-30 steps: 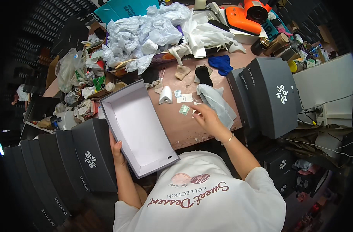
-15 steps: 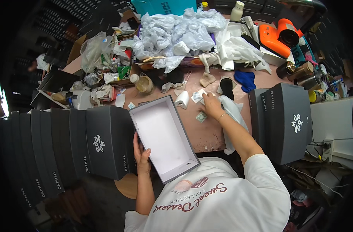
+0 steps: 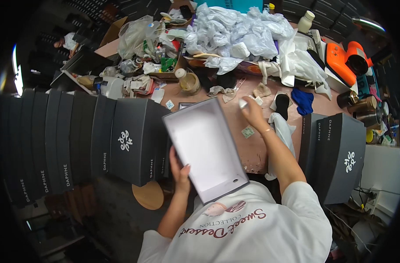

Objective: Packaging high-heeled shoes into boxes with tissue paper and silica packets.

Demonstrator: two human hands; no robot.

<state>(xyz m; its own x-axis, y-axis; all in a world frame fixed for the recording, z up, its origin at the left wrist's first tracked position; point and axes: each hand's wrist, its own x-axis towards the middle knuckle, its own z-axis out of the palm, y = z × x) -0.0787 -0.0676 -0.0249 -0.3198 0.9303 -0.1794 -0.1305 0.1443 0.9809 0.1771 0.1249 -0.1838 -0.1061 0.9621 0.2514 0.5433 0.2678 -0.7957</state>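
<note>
My left hand (image 3: 181,173) grips the left side of an open, shallow box (image 3: 204,149), dark outside and pale inside, tilted in front of my shirt. No contents show in it. Over the table, just right of the box's far end, my right hand (image 3: 253,113) is closed on a small white object (image 3: 243,103); its exact kind is unclear. Near that hand lie a small green-and-white packet (image 3: 248,132), a beige crumpled cloth (image 3: 262,90), a black insole-shaped piece (image 3: 282,106) and a blue cloth (image 3: 302,101). White sheeting (image 3: 282,131) lies beside my right forearm.
Dark grey boxes stand in rows at the left (image 3: 138,140) and right (image 3: 340,158). A heap of crumpled white plastic (image 3: 235,35) fills the back. A jar (image 3: 189,82) stands behind the held box. An orange device (image 3: 340,63) sits at the far right.
The view has shifted, so most things appear further right. My right hand has drawn back from the white packets and now has a small white object at its fingers. My left hand still holds the box.
</note>
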